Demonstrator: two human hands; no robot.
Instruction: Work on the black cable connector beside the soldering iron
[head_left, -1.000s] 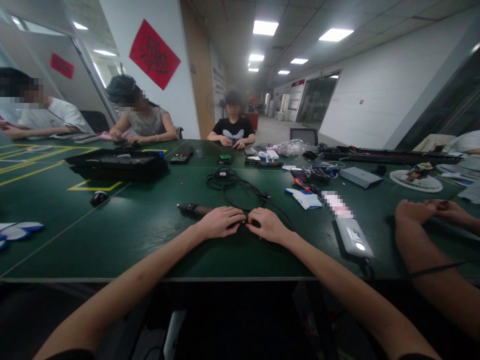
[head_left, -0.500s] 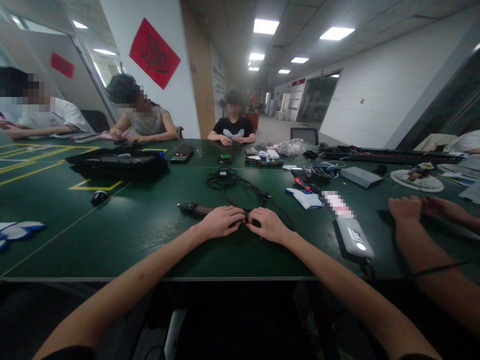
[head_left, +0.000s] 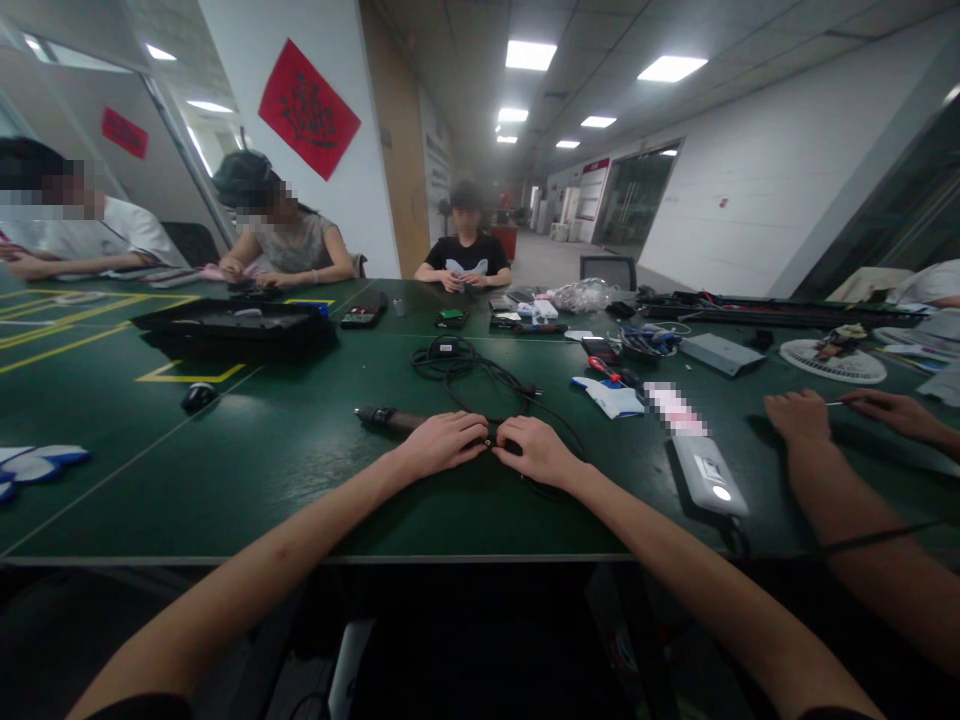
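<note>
My left hand (head_left: 450, 440) is closed around the rear part of a dark electric screwdriver (head_left: 391, 419), which lies low over the green table with its tip to the left. Opposite it, my right hand (head_left: 536, 448) pinches the end of a black cable, close to the screwdriver's back end. A small bright metal tip (head_left: 488, 443) shows in the narrow gap between my fingertips. Whether cable and screwdriver touch there, I cannot tell. Beyond my hands the black power cable (head_left: 448, 348) lies in loose loops, with a pale label on it.
Right of my hands lie a blue-and-white glove (head_left: 611, 396), a red-handled screwdriver (head_left: 603, 368) and a grey-white device (head_left: 709, 475). A co-worker's hands (head_left: 802, 415) work at the right edge. A black tray (head_left: 236, 328) and a mouse (head_left: 199, 395) sit left. Other people sit across the table.
My hands stay nearly in place, fingertips facing each other. At the right, the co-worker's hands have moved slightly apart, and a thin rod now shows between them.
</note>
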